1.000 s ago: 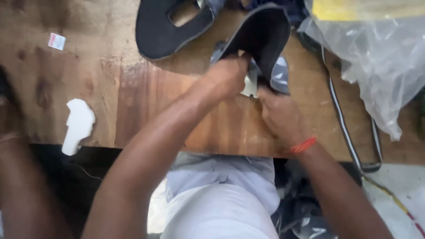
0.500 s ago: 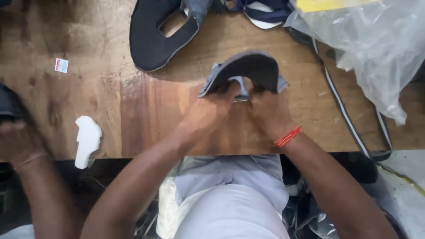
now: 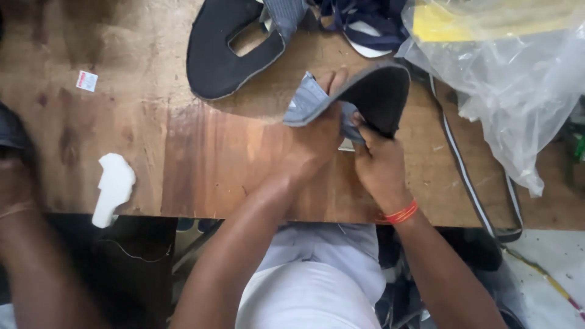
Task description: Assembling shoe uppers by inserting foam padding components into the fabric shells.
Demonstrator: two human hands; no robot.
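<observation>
Worn matt wooden table (image 3: 183,152), crinkled glossy plastic bag (image 3: 518,79), seemingly grey-lined black fabric piece (image 3: 381,94).

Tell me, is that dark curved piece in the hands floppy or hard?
Probably floppy: the dark curved piece arches over where the left hand and right hand pinch it. It looks thin, so likely light. Its fabric-like face probably isn't slippery.
</observation>
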